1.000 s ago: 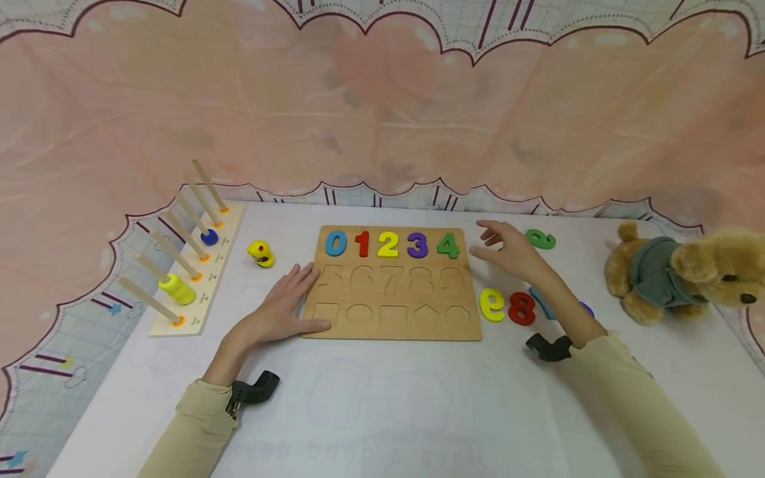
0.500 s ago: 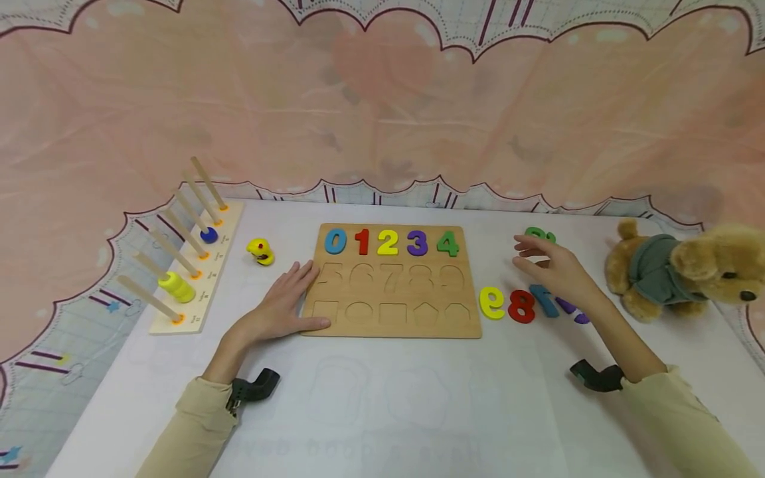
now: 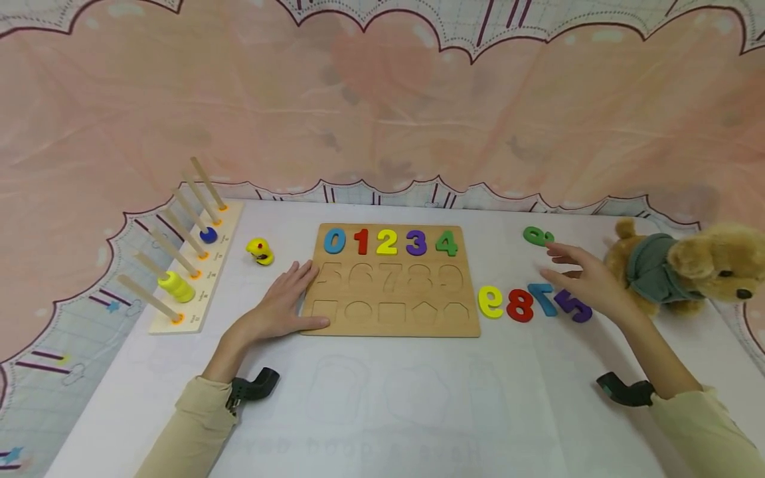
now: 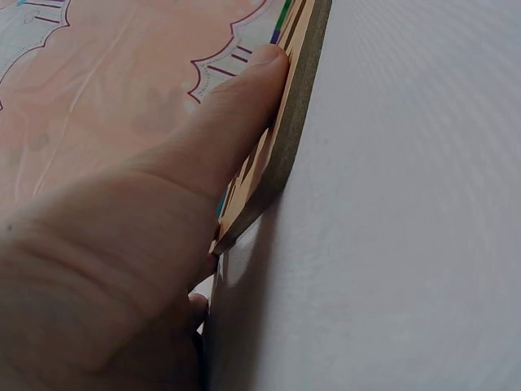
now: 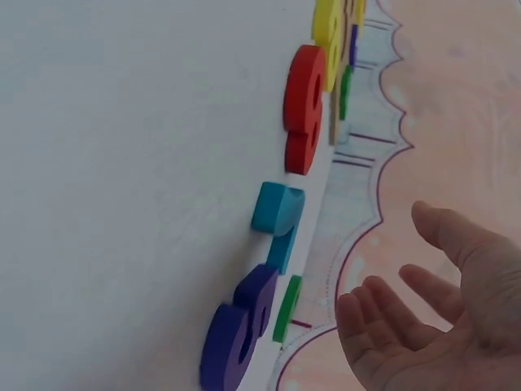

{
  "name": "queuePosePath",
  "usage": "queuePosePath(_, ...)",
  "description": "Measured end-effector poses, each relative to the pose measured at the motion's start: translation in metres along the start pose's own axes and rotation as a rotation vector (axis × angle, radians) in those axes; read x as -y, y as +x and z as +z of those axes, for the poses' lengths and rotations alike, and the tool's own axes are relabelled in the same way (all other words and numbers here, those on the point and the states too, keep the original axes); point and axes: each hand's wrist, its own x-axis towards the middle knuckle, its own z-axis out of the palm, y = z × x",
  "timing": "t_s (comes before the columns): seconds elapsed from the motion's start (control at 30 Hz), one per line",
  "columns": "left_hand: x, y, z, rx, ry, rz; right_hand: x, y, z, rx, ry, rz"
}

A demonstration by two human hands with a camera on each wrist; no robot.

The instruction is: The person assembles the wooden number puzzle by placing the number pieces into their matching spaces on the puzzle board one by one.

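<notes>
My left hand (image 3: pixel 283 302) rests at the left edge of a wooden number board (image 3: pixel 388 322), fingers along the side. In the left wrist view the thumb (image 4: pixel 244 102) presses on the board's near corner. A row of numerals 0 to 4 sits in the board's back slots, among them the green 4 (image 3: pixel 446 243). My right hand (image 3: pixel 588 279) hovers with bent, loose fingers and holds nothing. Below and left of it lie a purple 5 (image 3: pixel 574 307), a blue 7 (image 3: pixel 542 299), a red 8 (image 5: pixel 303 106) and a yellow numeral (image 3: pixel 491 302). Behind its fingertips is a green numeral (image 3: pixel 538 236).
A peg stacker (image 3: pixel 200 285) with yellow rings (image 3: pixel 177 288) and a blue ring (image 3: pixel 208 235) stands at the left. A small yellow duck (image 3: pixel 260 251) lies between it and the board. At the right, a teddy bear (image 3: pixel 657 272) sits partly behind the right hand.
My right hand has moved right, away from the board's back right corner, to above the purple 5, uncovering the 7 and the 5. The left hand has stayed put.
</notes>
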Motion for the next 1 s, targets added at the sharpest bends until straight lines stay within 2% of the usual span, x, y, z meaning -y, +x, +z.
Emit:
queuePosePath(0.2, 0.000, 0.001, 0.000, -0.002, 0.015, 0.001, -0.014, -0.016, -0.003, 0.099, -0.053, -0.017)
queuePosePath(0.33, 0.000, 0.001, 0.000, -0.001, 0.021, -0.002, -0.025, -0.027, -0.007, 0.163, -0.044, -0.037)
queuePosePath(0.77, 0.001, 0.001, 0.001, 0.004, 0.018, -0.013, -0.040, -0.038, -0.012, 0.238, -0.038, -0.063)
queuePosePath(1.0, 0.000, 0.000, -0.001, 0.010, 0.003, -0.011, -0.043, -0.039, -0.011, 0.254, -0.042, -0.047)
